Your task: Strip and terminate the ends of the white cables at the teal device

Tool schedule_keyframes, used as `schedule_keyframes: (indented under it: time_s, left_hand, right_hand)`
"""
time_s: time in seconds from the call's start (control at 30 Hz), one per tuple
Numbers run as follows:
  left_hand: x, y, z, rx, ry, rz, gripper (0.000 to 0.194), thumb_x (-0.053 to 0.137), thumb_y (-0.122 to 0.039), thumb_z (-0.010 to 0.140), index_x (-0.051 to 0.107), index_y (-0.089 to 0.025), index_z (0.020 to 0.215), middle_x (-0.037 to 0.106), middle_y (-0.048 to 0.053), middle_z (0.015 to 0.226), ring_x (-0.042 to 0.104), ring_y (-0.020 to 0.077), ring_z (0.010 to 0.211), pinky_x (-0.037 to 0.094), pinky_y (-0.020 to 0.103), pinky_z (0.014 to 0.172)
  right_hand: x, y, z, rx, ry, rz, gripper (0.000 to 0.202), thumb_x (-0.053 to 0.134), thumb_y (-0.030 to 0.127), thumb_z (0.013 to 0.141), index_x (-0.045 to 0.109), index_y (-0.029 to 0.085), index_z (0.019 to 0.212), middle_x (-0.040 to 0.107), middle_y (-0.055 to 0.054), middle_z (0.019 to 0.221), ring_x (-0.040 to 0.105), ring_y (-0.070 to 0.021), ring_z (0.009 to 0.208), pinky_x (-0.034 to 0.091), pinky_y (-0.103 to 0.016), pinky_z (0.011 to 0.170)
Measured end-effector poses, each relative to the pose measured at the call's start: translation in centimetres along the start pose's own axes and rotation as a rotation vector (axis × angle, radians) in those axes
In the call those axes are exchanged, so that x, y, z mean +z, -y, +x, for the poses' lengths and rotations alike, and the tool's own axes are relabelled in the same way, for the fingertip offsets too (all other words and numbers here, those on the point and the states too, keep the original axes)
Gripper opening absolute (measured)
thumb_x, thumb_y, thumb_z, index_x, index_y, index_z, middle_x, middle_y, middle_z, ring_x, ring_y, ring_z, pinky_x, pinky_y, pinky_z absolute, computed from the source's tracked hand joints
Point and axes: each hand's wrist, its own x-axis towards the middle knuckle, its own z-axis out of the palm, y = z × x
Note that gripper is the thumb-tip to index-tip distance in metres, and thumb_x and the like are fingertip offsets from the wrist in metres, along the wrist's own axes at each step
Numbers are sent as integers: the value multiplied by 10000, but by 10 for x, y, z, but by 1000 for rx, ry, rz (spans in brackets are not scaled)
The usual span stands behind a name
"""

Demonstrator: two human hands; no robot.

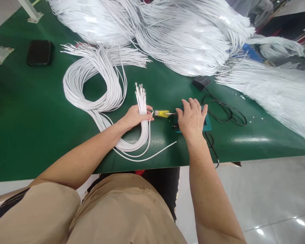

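The left hand (pixel 136 117) holds a bundle of white wires (pixel 142 105) near its tips, fingers clamped around it; the stripped-looking tips point to the far side, and the bundle curves back toward the near edge of the green table (pixel 73 142). Between the thumb and fingertips, a single wire end (pixel 152 112) sticks out to the right, close to a yellow piece (pixel 162 114) on a teal device (pixel 207 124). The right hand (pixel 192 118) lies palm down over this device, its fingers spread apart.

One loose wire (pixel 157 156) reaches to the right along the near side. Left of the bundle and farther off is a looped coil of white wires (pixel 72 84); a black case (pixel 40 53) lies at far left. Large heaps of white wires (pixel 183 40) cover the far side. A small black box (pixel 201 82) with a black cable (pixel 228 113) sits beyond the device.
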Motion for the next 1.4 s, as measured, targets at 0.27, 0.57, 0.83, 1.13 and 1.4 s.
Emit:
schedule_keyframes:
  time_s: [0.27, 0.57, 0.83, 1.13, 1.4]
  left_hand:
    - [3, -4, -9, 152, 99, -147, 441, 787, -208, 657, 630, -148, 1064, 657, 83, 1144, 666, 124, 750, 534, 294, 758]
    - [3, -7, -13, 100, 159, -148, 392, 803, -257, 662, 657, -142, 1008, 693, 88, 1045, 645, 184, 918, 498, 307, 794]
    - [5, -7, -16, 26, 133, -177, 417, 841, -264, 609, 678, -135, 970, 678, 19, 786, 634, 135, 740, 495, 291, 748]
    - [6, -8, -17, 73, 131, -254, 304, 803, -251, 654, 635, -120, 872, 691, 52, 876, 664, 166, 837, 508, 319, 797]
    - [9, -10, -20, 223, 51, 22, 285, 776, -254, 639, 512, -153, 676, 584, -35, 645, 609, 123, 682, 459, 270, 698]
  right_hand:
    - [-29, 50, -42, -419, 24, 475, 224, 422, 254, 964, 636, 190, 984, 686, -79, 982, 577, -201, 924, 448, -344, 835]
    - [-31, 66, -70, -665, 321, 115, 250, 409, 226, 958, 601, 159, 814, 660, -96, 861, 531, -235, 871, 347, -362, 732]
    - [-30, 68, -55, 44, 570, 341, 299, 422, 383, 952, 635, 208, 834, 690, -48, 718, 584, -181, 622, 328, -292, 599]
    - [-26, 68, -39, 180, 575, 665, 249, 534, 314, 834, 573, 210, 612, 646, 8, 630, 541, -140, 585, 366, -271, 627]
    - [-25, 67, -3, 310, 297, 888, 290, 665, 469, 714, 669, 200, 825, 656, 18, 648, 567, -136, 597, 431, -276, 634]
